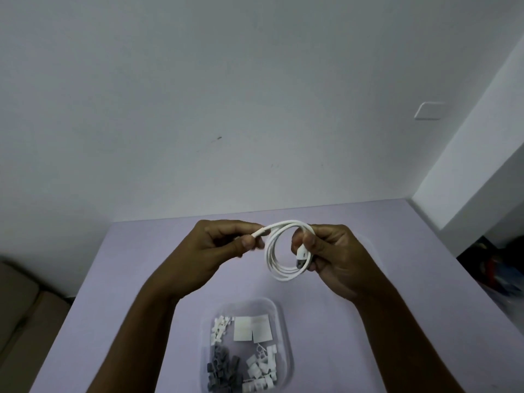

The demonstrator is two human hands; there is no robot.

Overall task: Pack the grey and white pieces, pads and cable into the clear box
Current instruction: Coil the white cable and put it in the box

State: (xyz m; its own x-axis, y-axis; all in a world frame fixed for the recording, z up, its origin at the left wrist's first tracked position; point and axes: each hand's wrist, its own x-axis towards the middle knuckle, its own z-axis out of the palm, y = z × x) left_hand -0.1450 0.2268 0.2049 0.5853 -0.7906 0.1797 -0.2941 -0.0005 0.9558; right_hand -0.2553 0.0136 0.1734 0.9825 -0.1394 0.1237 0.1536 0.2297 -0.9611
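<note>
A white cable (pixel 272 260) is wound into a small coil and held in the air above the table. My left hand (pixel 209 251) pinches one end of it at the coil's upper left. My right hand (pixel 334 256) grips the coil's right side, where a plug (pixel 301 258) shows. Below the hands the clear box (pixel 279 313) rests on the table, open at the top. Inside it lie grey pieces (pixel 222 370), white pieces (pixel 262 367), more white pieces (pixel 219 329) at the upper left, and two white pads (pixel 251 328).
The lilac table (pixel 127 279) meets a white wall at the back and a white ledge (pixel 467 177) at the right. Dark clutter (pixel 493 268) sits beyond the table's right edge. A beige seat (pixel 22 313) is at the lower left.
</note>
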